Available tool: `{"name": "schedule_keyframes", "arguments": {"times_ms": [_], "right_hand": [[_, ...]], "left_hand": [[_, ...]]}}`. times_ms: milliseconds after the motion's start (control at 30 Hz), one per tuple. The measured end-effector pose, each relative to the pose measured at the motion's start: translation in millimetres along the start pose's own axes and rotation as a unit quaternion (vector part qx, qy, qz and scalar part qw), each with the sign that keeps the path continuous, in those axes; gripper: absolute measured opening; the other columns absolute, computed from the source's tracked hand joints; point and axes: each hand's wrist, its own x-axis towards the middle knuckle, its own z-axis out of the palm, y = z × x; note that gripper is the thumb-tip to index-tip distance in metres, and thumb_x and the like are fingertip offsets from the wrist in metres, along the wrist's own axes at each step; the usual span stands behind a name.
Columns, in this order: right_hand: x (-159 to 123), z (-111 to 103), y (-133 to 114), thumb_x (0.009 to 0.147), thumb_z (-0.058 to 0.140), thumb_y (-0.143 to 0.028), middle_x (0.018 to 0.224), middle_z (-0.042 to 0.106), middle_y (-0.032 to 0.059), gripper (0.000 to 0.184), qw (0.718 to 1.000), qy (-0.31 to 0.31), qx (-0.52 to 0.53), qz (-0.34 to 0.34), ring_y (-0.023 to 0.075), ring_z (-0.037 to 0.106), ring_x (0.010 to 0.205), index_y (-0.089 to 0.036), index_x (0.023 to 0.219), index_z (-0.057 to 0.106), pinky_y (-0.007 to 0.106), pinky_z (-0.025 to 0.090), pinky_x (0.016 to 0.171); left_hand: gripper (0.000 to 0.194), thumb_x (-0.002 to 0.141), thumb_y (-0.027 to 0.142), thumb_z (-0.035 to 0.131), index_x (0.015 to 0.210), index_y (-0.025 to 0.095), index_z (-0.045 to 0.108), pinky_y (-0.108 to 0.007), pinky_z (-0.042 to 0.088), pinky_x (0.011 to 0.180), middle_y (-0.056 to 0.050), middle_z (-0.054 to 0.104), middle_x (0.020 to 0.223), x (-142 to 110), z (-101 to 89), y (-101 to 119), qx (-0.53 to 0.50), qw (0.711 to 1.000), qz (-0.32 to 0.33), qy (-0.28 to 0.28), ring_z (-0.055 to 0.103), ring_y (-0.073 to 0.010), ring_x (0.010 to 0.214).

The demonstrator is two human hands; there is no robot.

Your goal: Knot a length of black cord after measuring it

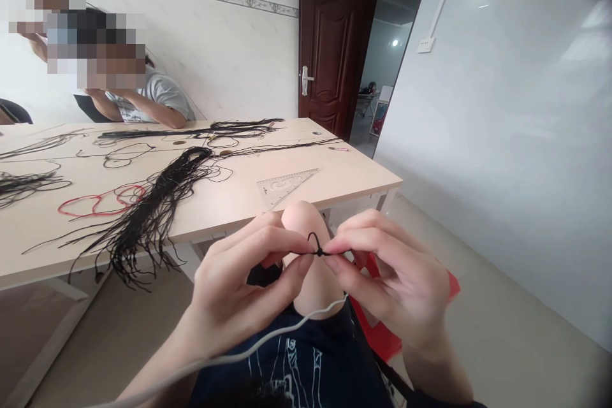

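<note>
**Small knot (319, 253) held in a two-handed pinch**

The left hand (239, 280) and right hand (392, 274) face each other, their fingers (268, 236) curled and almost closed. Fingertips from both sides grip a short black cord (337, 252) at the knot, and a small loop of it stands up at 12 o'clock. A bare knee (306, 223) sits just behind the hands, and a white cable (268, 335) crosses below them at 6 o'clock. On the table (229, 204), a bundle of black cords (157, 204) lies at 10 o'clock, a red cord (100, 201) further out, and a plastic set square (287, 186) at 12 o'clock.
</note>
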Motion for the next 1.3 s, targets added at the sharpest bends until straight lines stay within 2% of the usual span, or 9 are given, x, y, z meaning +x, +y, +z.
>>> {"name": "schedule_keyframes", "arguments": {"times_ms": [200, 333, 500, 600, 700, 767, 967, 1167, 1300], "right_hand": [[-0.1, 1.2, -0.2, 0.078, 0.059, -0.011, 0.079, 0.055, -0.0001, 0.012, 0.999, -0.011, 0.029, 0.045, 0.0090, 0.052, 0.068, -0.019, 0.086, 0.059, 0.021, 0.044, 0.056], [-1.4, 2.2, -0.2, 0.080, 0.057, -0.013, 0.084, 0.055, 0.0000, 0.014, 0.996, -0.023, 0.037, 0.081, 0.0075, 0.047, 0.061, -0.021, 0.091, 0.057, 0.021, 0.043, 0.053], [-2.4, 2.2, -0.6, 0.077, 0.061, -0.019, 0.087, 0.055, 0.0006, 0.019, 0.996, -0.019, 0.018, 0.085, 0.0077, 0.046, 0.059, -0.022, 0.096, 0.057, 0.021, 0.044, 0.053], [-1.6, 1.0, -1.2, 0.077, 0.062, -0.022, 0.085, 0.057, 0.0011, 0.017, 0.997, -0.028, 0.018, 0.075, 0.0102, 0.051, 0.066, -0.021, 0.094, 0.059, 0.023, 0.045, 0.057], [-0.7, 0.3, -1.7, 0.080, 0.060, -0.019, 0.081, 0.058, 0.0015, 0.008, 0.997, -0.032, 0.019, 0.066, 0.0115, 0.055, 0.072, -0.020, 0.088, 0.061, 0.022, 0.045, 0.057], [-0.6, 0.5, -2.0, 0.080, 0.059, -0.017, 0.079, 0.058, 0.0012, 0.008, 0.998, -0.021, 0.023, 0.062, 0.0113, 0.055, 0.071, -0.020, 0.087, 0.062, 0.022, 0.045, 0.056], [-1.1, 3.1, -1.6, 0.078, 0.061, -0.016, 0.076, 0.058, -0.0003, 0.007, 0.996, 0.004, 0.034, 0.086, 0.0094, 0.054, 0.068, -0.020, 0.084, 0.062, 0.020, 0.044, 0.054], [0.8, 4.4, 2.1, 0.078, 0.061, -0.021, 0.073, 0.059, -0.0011, 0.002, 0.986, 0.002, 0.059, 0.154, 0.0086, 0.052, 0.062, -0.019, 0.079, 0.061, 0.019, 0.043, 0.051], [1.6, 3.0, 4.7, 0.081, 0.057, -0.026, 0.071, 0.057, -0.0013, 0.008, 0.978, -0.006, 0.069, 0.196, 0.0084, 0.050, 0.059, -0.019, 0.077, 0.058, 0.019, 0.040, 0.047]], "left_hand": [[0.021, 0.077, 0.003, 0.050, 0.088, 0.021, 0.050, -0.024, 0.035, 0.049, 0.002, 0.044, 0.065, -1.1, 2.4, -3.2, -0.031, 0.999, -0.021, -0.007, 0.042, -0.0089, 0.058], [0.020, 0.078, 0.004, 0.049, 0.088, 0.021, 0.050, -0.023, 0.035, 0.048, 0.002, 0.047, 0.065, -2.6, 2.8, -4.1, -0.028, 0.999, -0.019, 0.009, 0.047, -0.0099, 0.060], [0.022, 0.076, 0.002, 0.051, 0.088, 0.020, 0.051, -0.024, 0.035, 0.050, 0.002, 0.044, 0.064, -4.2, 3.1, -4.3, -0.018, 1.000, 0.002, 0.014, 0.046, -0.0100, 0.060], [0.027, 0.073, -0.002, 0.053, 0.091, 0.019, 0.052, -0.025, 0.035, 0.050, 0.002, 0.045, 0.066, -3.4, 4.7, -5.5, 0.015, 0.999, 0.038, 0.017, 0.044, -0.0096, 0.060], [0.030, 0.070, -0.003, 0.057, 0.092, 0.017, 0.052, -0.027, 0.035, 0.052, 0.001, 0.047, 0.068, -2.2, 6.8, -7.2, 0.059, 0.992, 0.107, 0.032, 0.042, -0.0101, 0.061], [0.030, 0.069, -0.002, 0.058, 0.092, 0.016, 0.052, -0.029, 0.035, 0.054, 0.000, 0.048, 0.069, -1.5, 7.5, -7.5, 0.074, 0.989, 0.119, 0.040, 0.043, -0.0107, 0.062], [0.023, 0.075, -0.001, 0.053, 0.088, 0.019, 0.052, -0.029, 0.038, 0.060, 0.002, 0.050, 0.069, -0.3, 8.0, -4.8, 0.026, 0.999, 0.026, 0.006, 0.045, -0.0089, 0.060], [0.022, 0.074, 0.003, 0.057, 0.088, 0.019, 0.052, -0.028, 0.039, 0.063, 0.001, 0.051, 0.071, 1.2, 9.5, -5.1, 0.071, 0.997, 0.040, 0.008, 0.046, -0.0102, 0.062], [0.013, 0.085, 0.018, 0.045, 0.093, 0.019, 0.054, -0.028, 0.042, 0.071, -0.004, 0.055, 0.087, 9.7, 2.7, -1.9, 0.005, 0.999, -0.051, -0.005, 0.052, -0.0150, 0.082]]}}
